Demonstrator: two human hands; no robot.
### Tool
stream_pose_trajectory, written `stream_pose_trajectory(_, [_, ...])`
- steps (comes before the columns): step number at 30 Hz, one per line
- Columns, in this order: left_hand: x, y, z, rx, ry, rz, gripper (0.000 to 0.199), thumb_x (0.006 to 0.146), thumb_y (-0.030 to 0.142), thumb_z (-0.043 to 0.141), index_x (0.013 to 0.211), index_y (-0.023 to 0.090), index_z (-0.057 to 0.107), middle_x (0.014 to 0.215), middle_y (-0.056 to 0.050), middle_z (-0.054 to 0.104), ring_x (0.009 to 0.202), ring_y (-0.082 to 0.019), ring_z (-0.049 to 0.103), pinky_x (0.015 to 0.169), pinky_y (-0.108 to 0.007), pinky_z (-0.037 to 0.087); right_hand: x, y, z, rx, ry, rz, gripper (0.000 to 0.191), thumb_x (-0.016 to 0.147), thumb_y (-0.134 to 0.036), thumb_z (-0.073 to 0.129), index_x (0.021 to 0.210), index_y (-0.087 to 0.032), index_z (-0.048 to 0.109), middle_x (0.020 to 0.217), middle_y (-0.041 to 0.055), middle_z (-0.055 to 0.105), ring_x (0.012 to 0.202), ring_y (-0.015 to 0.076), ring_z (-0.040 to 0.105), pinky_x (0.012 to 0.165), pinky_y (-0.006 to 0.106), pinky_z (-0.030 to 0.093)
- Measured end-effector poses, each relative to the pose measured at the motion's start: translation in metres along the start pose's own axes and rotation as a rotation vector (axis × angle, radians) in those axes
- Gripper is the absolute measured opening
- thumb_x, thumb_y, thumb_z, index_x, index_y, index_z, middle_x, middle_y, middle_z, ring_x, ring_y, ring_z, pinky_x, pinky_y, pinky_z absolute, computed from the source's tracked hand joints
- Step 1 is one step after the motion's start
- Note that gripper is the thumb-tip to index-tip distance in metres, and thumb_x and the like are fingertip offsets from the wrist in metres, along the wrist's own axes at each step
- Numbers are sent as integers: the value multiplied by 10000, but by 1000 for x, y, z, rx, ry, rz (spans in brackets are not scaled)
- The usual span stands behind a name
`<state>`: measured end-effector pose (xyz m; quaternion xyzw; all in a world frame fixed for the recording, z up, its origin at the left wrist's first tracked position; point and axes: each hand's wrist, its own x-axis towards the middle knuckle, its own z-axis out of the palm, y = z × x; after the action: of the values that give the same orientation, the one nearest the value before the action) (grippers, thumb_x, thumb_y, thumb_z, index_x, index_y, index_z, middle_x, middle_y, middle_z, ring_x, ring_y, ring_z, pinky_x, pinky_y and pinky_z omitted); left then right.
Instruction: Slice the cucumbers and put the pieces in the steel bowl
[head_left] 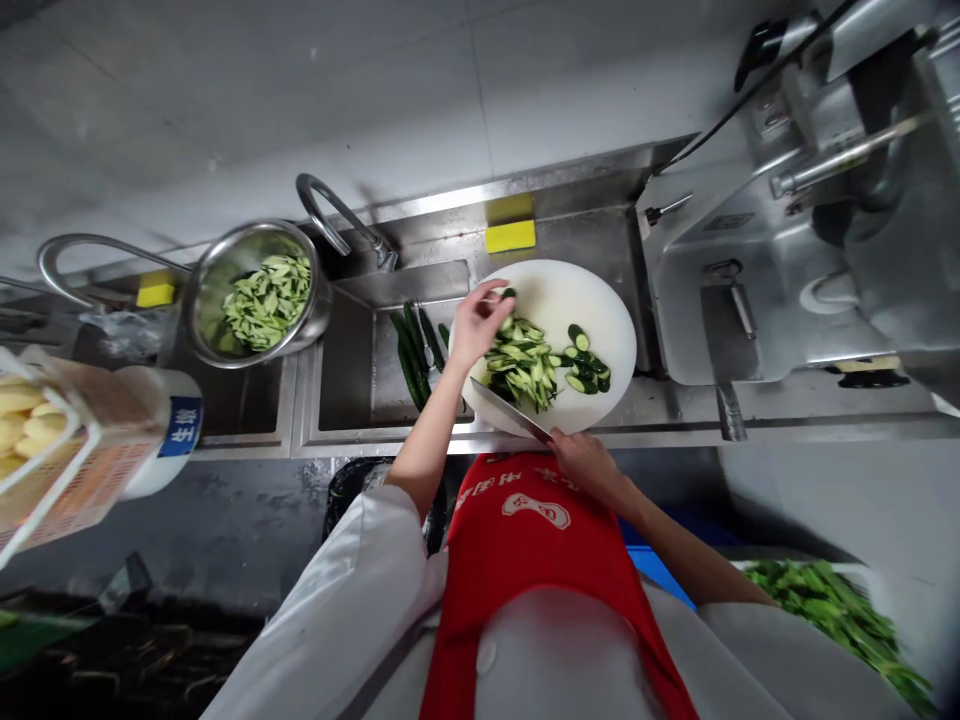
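On the round white cutting board (611, 320), a pile of sliced cucumber pieces (521, 365) lies in the middle, with a smaller group of dark-skinned slices (589, 372) to its right. My left hand (480, 318) is above the board's left part, fingers curled around a small piece of cucumber (508, 294). Close to the front edge, my right hand (583, 460) grips the handle of a knife (514, 410), whose blade points left over the board's front edge. Whole cucumbers (409, 355) lie in the sink left of the board.
A metal bowl (319, 310) of sliced cucumber stands at the left, near a curved faucet (337, 210). Yellow sponges (510, 237) sit by the wall. A basket of peeled potatoes (82, 450) is far left; leafy greens (840, 610) are at lower right.
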<state>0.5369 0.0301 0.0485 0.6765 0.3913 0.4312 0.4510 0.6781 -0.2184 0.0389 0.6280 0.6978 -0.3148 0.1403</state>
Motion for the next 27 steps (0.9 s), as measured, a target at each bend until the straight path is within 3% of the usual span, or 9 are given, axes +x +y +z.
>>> stream_pose_trajectory(3, [-51, -6, -64, -75, 342, -177, 386, 794, 460, 773, 1028, 158, 715, 807, -9, 650, 675, -84, 575, 655, -201, 461, 6, 7, -5, 13, 1, 64, 361, 1046, -331, 236, 1170, -189, 543, 945, 119, 722, 901, 241, 709, 754, 293, 451])
stream_pose_trajectory(5, [-94, -21, -93, -165, 496, -331, 423, 742, 477, 808, 992, 149, 714, 721, 17, 619, 581, -60, 532, 579, -187, 438, 11, 15, -11, 12, -5, 123, 377, 1048, -349, 226, 1166, -187, 546, 947, 123, 721, 900, 242, 706, 756, 296, 441])
stream_pose_trajectory(7, [-137, -37, -108, -269, 578, -479, 471, 674, 474, 853, 977, 145, 703, 674, 38, 599, 532, -51, 512, 536, -183, 427, 16, 23, -19, -7, -7, 147, 398, 1048, -357, 217, 1164, -179, 554, 959, 136, 720, 914, 248, 701, 763, 300, 433])
stream_pose_trajectory(9, [-172, -47, -111, -354, 608, -584, 510, 611, 439, 894, 978, 145, 696, 667, 46, 600, 533, -52, 525, 537, -183, 438, 19, 28, -26, -42, -10, 119, 412, 1048, -359, 217, 1166, -168, 562, 954, 145, 720, 916, 252, 700, 768, 302, 428])
stream_pose_trajectory(12, [-205, -50, -103, -422, 610, -651, 524, 601, 390, 905, 1020, 163, 688, 696, 46, 617, 578, -57, 557, 587, -189, 467, 19, 26, -29, -100, -12, 26, 401, 1046, -352, 231, 1164, -166, 567, 944, 141, 727, 901, 247, 703, 766, 299, 423])
stream_pose_trajectory(15, [-217, -48, -84, -399, 550, -644, 499, 628, 358, 889, 1048, 182, 683, 759, 38, 627, 640, -56, 575, 643, -187, 481, 18, 20, -25, -134, -42, -58, 381, 1044, -352, 247, 1127, -184, 579, 939, 122, 732, 886, 239, 704, 747, 291, 418])
stream_pose_trajectory(19, [-209, -53, -35, -327, 393, -618, 481, 619, 365, 885, 1012, 171, 688, 845, 13, 616, 700, -73, 608, 684, -199, 509, 20, 19, -19, -118, -30, 24, 393, 1045, -363, 241, 1124, -183, 582, 929, 119, 729, 881, 234, 703, 725, 283, 409])
stream_pose_trajectory(23, [-192, -64, 14, -246, 340, -638, 486, 622, 477, 860, 912, 145, 655, 735, 27, 559, 552, -95, 597, 531, -219, 495, 16, 20, -16, -116, -26, 107, 393, 1046, -364, 238, 1163, -172, 560, 908, 131, 729, 857, 241, 710, 697, 283, 409])
stream_pose_trajectory(27, [-191, -63, 25, -169, 262, -626, 428, 782, 523, 737, 966, 154, 623, 652, 37, 540, 504, -124, 595, 496, -242, 488, 9, 15, -9, -140, -19, 46, 365, 1045, -330, 238, 1134, -167, 553, 885, 129, 723, 844, 238, 716, 684, 276, 419])
